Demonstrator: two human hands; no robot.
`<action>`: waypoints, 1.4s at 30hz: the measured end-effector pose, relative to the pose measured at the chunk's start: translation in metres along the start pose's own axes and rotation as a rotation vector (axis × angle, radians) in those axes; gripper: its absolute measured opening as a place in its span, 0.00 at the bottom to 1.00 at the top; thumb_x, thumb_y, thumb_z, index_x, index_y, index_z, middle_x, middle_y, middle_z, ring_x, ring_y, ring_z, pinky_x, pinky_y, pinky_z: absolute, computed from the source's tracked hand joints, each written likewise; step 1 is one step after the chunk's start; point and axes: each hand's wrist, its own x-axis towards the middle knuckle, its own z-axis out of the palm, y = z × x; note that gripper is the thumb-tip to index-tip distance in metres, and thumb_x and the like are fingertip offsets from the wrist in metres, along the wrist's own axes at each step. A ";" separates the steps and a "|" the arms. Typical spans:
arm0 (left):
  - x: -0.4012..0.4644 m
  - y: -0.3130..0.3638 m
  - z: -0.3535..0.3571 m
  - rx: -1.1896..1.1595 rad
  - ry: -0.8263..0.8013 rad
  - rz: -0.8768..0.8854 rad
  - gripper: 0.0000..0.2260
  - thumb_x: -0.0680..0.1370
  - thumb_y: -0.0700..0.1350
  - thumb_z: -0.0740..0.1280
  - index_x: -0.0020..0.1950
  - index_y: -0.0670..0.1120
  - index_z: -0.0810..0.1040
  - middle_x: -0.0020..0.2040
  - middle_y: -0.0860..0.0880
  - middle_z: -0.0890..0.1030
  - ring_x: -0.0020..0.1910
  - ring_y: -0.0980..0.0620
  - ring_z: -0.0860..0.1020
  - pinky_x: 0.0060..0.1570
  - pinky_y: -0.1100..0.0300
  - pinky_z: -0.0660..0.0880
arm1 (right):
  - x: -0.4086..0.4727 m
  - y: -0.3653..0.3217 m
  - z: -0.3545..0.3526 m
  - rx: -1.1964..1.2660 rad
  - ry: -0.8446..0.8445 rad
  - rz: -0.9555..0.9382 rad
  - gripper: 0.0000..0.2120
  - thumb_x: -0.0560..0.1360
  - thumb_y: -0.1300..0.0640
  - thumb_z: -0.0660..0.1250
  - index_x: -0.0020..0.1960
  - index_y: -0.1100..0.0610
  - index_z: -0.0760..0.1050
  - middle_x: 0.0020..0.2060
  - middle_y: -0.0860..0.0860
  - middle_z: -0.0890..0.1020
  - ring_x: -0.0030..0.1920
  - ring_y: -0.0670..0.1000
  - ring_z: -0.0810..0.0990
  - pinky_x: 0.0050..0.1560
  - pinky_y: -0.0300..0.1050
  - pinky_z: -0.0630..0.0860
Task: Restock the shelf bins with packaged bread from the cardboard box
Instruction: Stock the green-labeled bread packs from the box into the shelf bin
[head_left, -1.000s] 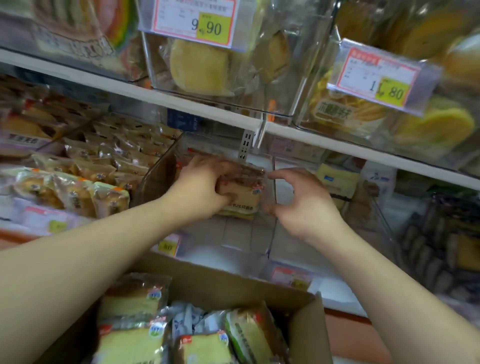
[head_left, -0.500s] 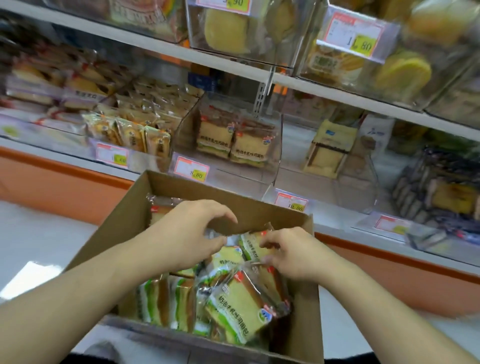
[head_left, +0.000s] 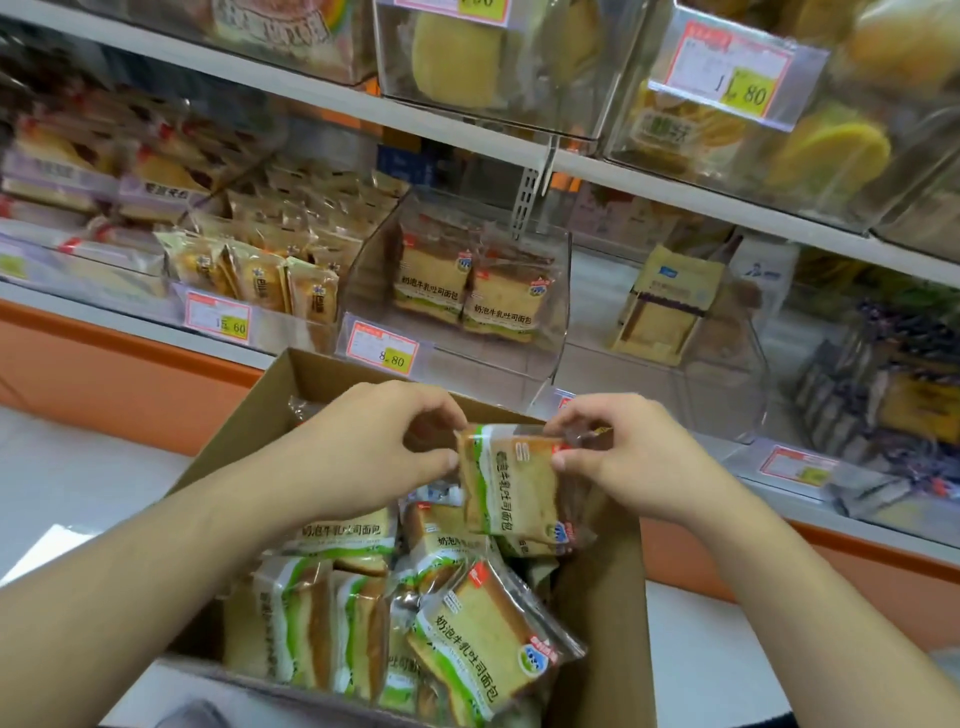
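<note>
View count: one view only, head-worn; nothing is shared with a second view.
Position: the scene is seen from above the cardboard box (head_left: 249, 410), at the person's head height.
Direction: forward and down, toward the shelf bin (head_left: 550, 332) just behind the box.
Nearness: close; the box fills the lower middle, and both forearms enter from the bottom corners.
Coverage: the upper shelf (head_left: 332, 104) is cut by the top edge, well above the box; floor is seen on either side of the box.
Lens: wide-angle; shelf edges are rendered slanted and bowed.
</note>
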 end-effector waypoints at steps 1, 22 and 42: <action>0.004 -0.002 -0.002 -0.017 0.014 -0.013 0.12 0.76 0.55 0.74 0.59 0.61 0.80 0.49 0.62 0.83 0.48 0.67 0.79 0.51 0.67 0.75 | 0.002 0.000 -0.003 0.089 0.022 -0.004 0.09 0.73 0.53 0.80 0.49 0.42 0.84 0.44 0.39 0.86 0.48 0.44 0.84 0.54 0.47 0.80; 0.009 0.002 -0.028 -1.009 0.050 -0.238 0.13 0.80 0.37 0.69 0.65 0.42 0.76 0.55 0.44 0.87 0.55 0.43 0.86 0.54 0.37 0.81 | 0.004 -0.024 -0.001 0.763 0.077 -0.025 0.22 0.72 0.56 0.81 0.63 0.50 0.80 0.53 0.56 0.86 0.52 0.59 0.87 0.48 0.55 0.86; 0.068 -0.072 -0.075 0.419 0.317 -0.040 0.31 0.83 0.60 0.61 0.83 0.59 0.53 0.83 0.58 0.58 0.83 0.53 0.48 0.80 0.48 0.48 | 0.176 -0.082 0.001 0.175 0.385 -0.095 0.15 0.76 0.52 0.77 0.56 0.37 0.78 0.45 0.37 0.85 0.45 0.39 0.83 0.44 0.35 0.77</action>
